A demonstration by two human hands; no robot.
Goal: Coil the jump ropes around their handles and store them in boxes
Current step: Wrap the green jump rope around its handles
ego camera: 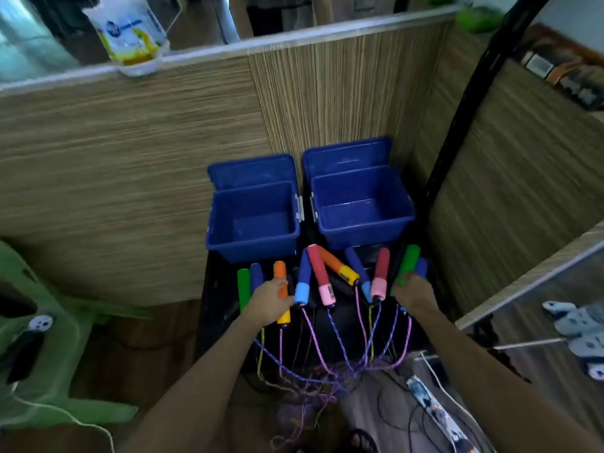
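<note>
Two empty blue boxes, the left box (pixel 222 233) and the right box (pixel 330 230), stand open with lids tilted back against the wall. In front of them several jump-rope handles lie in a row on a dark surface. My left hand (pixel 269 304) grips an orange-and-yellow handle (pixel 280 273) beside green and blue handles (pixel 243 287). My right hand (pixel 412 294) grips a green handle (pixel 408 261) next to a blue one (pixel 422 266). A red-pink handle (pixel 318 273) and others lie between. The ropes (pixel 327 371) hang down in a tangle.
Wood-grain panels (pixel 130 191) wall in the boxes at the back and on both sides. A green plastic chair (pixel 49 338) stands on the left. A power strip (pixel 434 410) with cables lies on the floor at the lower right. A black pole (pixel 464 109) rises on the right.
</note>
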